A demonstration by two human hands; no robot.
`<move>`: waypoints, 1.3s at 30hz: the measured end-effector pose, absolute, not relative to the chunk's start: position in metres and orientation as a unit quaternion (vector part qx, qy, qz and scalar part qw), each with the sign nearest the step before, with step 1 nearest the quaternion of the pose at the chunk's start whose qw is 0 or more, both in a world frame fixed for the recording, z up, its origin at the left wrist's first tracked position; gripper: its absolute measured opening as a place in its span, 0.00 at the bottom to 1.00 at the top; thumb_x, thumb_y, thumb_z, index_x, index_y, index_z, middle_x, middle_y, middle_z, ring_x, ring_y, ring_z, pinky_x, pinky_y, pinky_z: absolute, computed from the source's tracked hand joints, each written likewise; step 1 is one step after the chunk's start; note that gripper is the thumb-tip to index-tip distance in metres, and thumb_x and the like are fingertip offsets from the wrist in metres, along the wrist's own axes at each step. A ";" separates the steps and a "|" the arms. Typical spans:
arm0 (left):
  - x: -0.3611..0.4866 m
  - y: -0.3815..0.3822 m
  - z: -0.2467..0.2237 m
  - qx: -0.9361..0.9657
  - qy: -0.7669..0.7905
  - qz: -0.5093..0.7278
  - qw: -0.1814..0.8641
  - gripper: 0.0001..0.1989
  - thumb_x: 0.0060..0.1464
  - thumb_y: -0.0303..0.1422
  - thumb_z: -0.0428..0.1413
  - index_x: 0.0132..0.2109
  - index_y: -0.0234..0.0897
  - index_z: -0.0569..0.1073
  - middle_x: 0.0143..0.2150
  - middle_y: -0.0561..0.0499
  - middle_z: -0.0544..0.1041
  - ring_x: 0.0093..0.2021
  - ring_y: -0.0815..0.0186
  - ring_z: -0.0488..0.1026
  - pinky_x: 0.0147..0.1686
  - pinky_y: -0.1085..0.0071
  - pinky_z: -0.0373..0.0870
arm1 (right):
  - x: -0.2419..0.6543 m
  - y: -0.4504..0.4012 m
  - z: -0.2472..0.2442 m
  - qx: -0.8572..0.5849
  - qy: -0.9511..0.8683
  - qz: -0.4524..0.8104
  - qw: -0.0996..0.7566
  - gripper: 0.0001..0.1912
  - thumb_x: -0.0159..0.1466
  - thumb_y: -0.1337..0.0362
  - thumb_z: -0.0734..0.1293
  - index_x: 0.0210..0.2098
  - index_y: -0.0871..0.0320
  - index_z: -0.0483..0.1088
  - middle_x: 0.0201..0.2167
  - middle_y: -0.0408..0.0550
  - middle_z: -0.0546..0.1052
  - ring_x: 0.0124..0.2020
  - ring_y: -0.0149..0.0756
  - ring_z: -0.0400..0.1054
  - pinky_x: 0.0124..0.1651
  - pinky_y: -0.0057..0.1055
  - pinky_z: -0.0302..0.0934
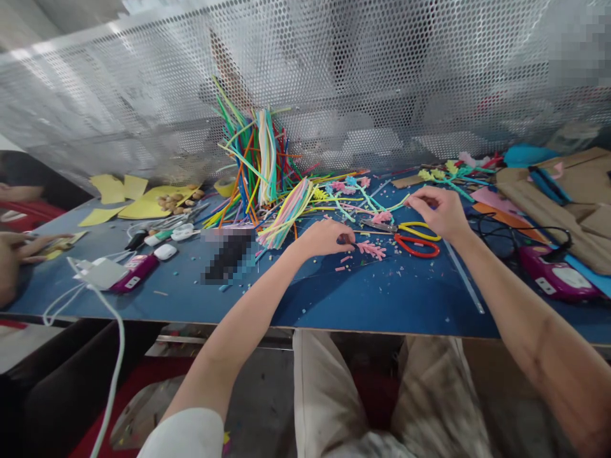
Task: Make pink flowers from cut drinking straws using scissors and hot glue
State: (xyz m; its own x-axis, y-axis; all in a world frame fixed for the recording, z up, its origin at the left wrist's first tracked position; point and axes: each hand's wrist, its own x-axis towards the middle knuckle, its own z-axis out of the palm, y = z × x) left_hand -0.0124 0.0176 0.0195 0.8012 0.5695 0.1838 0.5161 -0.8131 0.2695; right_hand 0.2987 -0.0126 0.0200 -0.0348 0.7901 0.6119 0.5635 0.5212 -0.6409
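My left hand (329, 237) is over the table, its fingers curled into a pinch. At those fingertips is a small pink pipe-cleaner sprig (371, 250) with short branching tips. Farther right, my right hand (440, 211) pinches the end of a pale yellow-green pipe cleaner (400, 205). Just below and left of the right hand lie scissors (416, 247) with one yellow and one red handle, their blades pointing left. Behind them are pipe-cleaner flowers (351, 186) in pink, blue and yellow on green stems.
Bundled pipe cleaners (267, 159) stand against a perforated metal screen (382, 83). Purple devices (136, 272) and a white cable (119, 331) are at left. Cardboard (539, 210) and another purple device (556, 273) are at right. A co-worker's hand (41, 245) shows far left.
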 end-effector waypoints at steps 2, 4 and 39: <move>-0.015 0.015 0.026 0.948 0.277 0.134 0.080 0.06 0.57 0.37 0.61 0.41 0.45 0.80 0.38 0.55 0.81 0.39 0.66 0.76 0.39 0.72 0.66 | 0.304 -0.010 0.019 -0.493 -0.743 0.092 0.443 0.11 0.64 0.57 0.67 0.33 0.54 0.78 0.31 0.46 0.81 0.30 0.35 0.70 0.34 0.33 0.62; -0.016 0.012 0.032 0.951 0.268 0.140 0.060 0.04 0.57 0.35 0.60 0.39 0.44 0.80 0.38 0.54 0.81 0.40 0.65 0.75 0.40 0.71 0.65 | 0.313 -0.007 0.017 -0.512 -0.765 0.095 0.379 0.10 0.64 0.54 0.68 0.34 0.52 0.79 0.29 0.44 0.80 0.28 0.35 0.70 0.32 0.34 0.62; -0.002 0.008 0.025 0.890 0.231 0.223 0.325 0.13 0.63 0.41 0.58 0.49 0.41 0.79 0.42 0.49 0.81 0.36 0.70 0.74 0.34 0.73 0.65 | 0.385 0.014 -0.007 -0.765 -0.635 0.064 0.086 0.27 0.63 0.63 0.65 0.60 0.65 0.65 0.55 0.76 0.71 0.59 0.68 0.59 0.55 0.61 0.48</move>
State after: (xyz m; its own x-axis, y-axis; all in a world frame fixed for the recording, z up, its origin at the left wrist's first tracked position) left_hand -0.0016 0.0083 0.0253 0.7945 0.5553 0.2459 0.2657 -0.6819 0.6815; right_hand 0.3849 0.0138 -0.0068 0.1843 0.9828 0.0115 0.9609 -0.1778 -0.2122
